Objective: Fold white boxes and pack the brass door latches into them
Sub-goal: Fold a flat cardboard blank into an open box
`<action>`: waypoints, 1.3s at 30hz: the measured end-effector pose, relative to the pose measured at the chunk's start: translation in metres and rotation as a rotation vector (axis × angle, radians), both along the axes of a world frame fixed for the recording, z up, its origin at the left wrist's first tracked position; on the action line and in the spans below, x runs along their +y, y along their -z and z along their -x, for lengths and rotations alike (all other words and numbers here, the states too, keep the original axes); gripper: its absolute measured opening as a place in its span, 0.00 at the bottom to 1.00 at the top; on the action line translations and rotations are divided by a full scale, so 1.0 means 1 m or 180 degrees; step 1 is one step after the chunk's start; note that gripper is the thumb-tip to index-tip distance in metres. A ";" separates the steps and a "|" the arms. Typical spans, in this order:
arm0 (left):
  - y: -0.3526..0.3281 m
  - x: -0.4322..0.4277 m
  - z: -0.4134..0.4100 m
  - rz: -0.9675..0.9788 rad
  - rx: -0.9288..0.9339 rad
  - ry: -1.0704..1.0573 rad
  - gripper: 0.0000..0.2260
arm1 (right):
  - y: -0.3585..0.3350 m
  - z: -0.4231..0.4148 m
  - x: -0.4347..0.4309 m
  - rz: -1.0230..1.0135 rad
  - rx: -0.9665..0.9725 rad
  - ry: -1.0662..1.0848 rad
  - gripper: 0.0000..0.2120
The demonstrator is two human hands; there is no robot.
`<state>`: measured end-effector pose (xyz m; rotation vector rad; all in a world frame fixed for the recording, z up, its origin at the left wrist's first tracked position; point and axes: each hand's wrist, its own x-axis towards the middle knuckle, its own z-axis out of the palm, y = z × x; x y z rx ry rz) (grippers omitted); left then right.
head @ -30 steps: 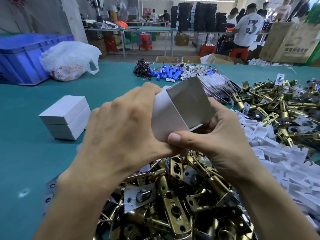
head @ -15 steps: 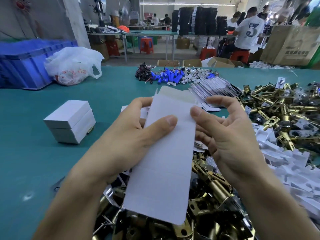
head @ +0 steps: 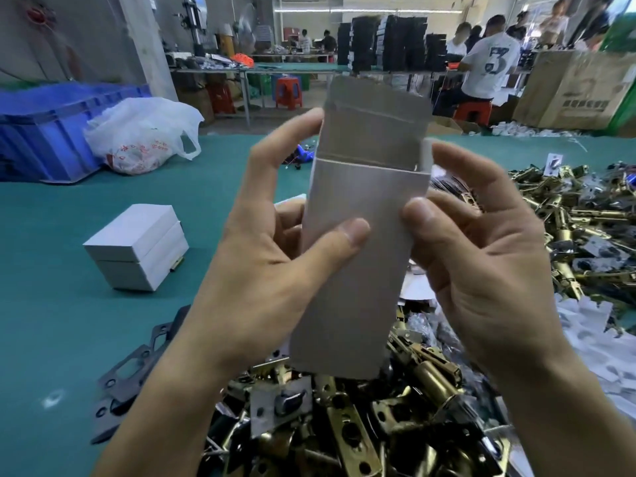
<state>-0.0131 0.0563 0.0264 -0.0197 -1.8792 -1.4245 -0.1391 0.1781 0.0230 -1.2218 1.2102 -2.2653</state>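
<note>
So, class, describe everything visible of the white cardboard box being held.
The white cardboard box is held upright above the heap of brass door latches. Its top lid flap stands open, with a small side flap at the right. The left hand and right hand grip its sides, thumbs pressed on the front.

number "3" | on back of white T-shirt [head: 490, 68] | carton [head: 571, 94] print unreadable

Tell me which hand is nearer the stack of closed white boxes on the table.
Left. The left hand grips the raised box at its left edge, toward the stacked white boxes; the right hand grips the right edge, farther off, above the brass latches.
</note>
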 end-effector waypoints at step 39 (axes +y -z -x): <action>0.018 -0.040 0.006 0.1999 0.0014 -0.1072 0.15 | 0.040 0.029 -0.013 -0.0421 0.1383 0.0516 0.14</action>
